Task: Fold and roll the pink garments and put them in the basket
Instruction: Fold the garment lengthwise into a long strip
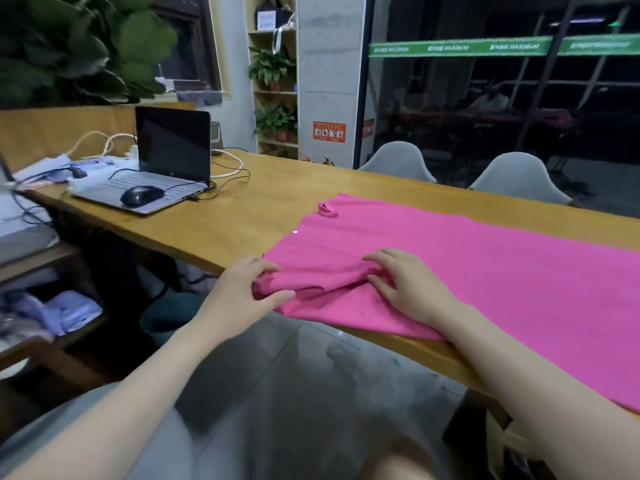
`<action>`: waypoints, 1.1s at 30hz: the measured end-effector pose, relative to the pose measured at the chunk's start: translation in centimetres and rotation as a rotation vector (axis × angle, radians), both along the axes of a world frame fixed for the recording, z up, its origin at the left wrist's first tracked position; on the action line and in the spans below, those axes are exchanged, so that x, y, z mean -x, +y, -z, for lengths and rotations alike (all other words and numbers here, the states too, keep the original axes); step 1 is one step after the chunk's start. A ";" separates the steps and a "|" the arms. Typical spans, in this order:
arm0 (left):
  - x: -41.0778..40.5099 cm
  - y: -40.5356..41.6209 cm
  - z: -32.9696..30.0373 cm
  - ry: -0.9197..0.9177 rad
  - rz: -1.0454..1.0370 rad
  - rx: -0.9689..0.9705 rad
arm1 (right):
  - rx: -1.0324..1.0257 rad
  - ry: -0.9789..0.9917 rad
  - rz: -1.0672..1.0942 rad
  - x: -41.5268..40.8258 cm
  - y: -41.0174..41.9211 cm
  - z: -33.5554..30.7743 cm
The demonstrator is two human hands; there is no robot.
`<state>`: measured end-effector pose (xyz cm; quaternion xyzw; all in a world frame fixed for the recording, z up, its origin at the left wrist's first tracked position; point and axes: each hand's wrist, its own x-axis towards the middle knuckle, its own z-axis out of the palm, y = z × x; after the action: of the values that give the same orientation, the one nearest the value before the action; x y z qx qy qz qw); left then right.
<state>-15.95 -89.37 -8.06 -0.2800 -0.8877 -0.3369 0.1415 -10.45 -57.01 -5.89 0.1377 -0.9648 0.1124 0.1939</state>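
- Garment [467,271]: one pink piece laid flat on the wooden table [270,199], running from centre frame out past the right edge; its near hem hangs slightly over the table's front edge.
- Left hand [242,292]: thumb and fingers curled round a bunched corner of the fabric at the table's near edge, centre frame. Pinching, not flat.
- Right hand [408,289]: lies on the cloth just right of the bunch, fingers bent and gathering a ridge of fabric. Looks like a light pinch.
- Step, as I read it: starting the fold or roll from this near-left end.
- To do it well: pull the corner taut before turning it over, keep both hands level so the folded edge runs straight, smooth the ridge between the hands first. Otherwise the roll will likely cone.
- Fabric: thin, matte knit, drapes limp, creases easily; only wrinkled around the hands. Small loop or tab folded up at the far-left corner, mid frame; can't tell what it is.
- Table: smooth, varnished, so cloth may slide. Press down while rolling.
- Basket: not in view from here.
- Clutter: open laptop [162,168] with mouse [140,195] sitting on it and cables, left of frame, well apart from the garment. Two grey chairs [516,178] behind the table, upper right.
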 end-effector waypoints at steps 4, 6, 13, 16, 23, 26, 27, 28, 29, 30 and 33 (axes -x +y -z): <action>0.2 -1.1 0.5 -0.176 -0.159 -0.154 | 0.035 -0.010 -0.055 1.1 -1.2 0.5; 0.2 -0.9 1.1 -0.255 -0.116 -0.185 | 0.124 -0.050 -0.052 1.3 -1.5 1.2; 0.9 0.0 0.7 -0.329 -0.016 -0.454 | 0.259 -0.038 -0.007 1.9 -1.0 2.0; 2.1 0.9 -0.3 -0.272 -0.084 -0.571 | 0.201 -0.006 0.061 2.0 -0.7 2.1; 7.6 4.2 -3.3 -0.163 -0.220 -0.489 | 0.159 -0.093 0.244 2.6 3.6 -0.6; 10.3 5.8 -3.9 -0.197 -0.258 -0.496 | 0.218 -0.182 0.263 3.3 5.2 -1.2; 11.1 6.4 -4.1 -0.208 -0.263 -0.494 | 0.218 -0.192 0.271 3.4 5.5 -1.2; 11.9 7.0 -4.3 -0.216 -0.271 -0.483 | 0.217 -0.190 0.280 3.6 5.8 -1.0; 12.7 7.6 -4.5 -0.222 -0.286 -0.470 | 0.227 -0.180 0.289 3.6 5.8 -0.8; 13.7 8.1 -4.6 -0.228 -0.303 -0.459 | 0.247 -0.164 0.293 3.7 5.9 -0.6; 15.9 9.2 -4.4 -0.252 -0.341 -0.414 | 0.299 -0.140 0.261 3.7 6.0 -0.1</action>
<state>-31.89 -80.18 -3.64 -0.0481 -0.8450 -0.5142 0.1387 -14.14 -51.01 -5.80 -0.0268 -0.9582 0.2375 0.1574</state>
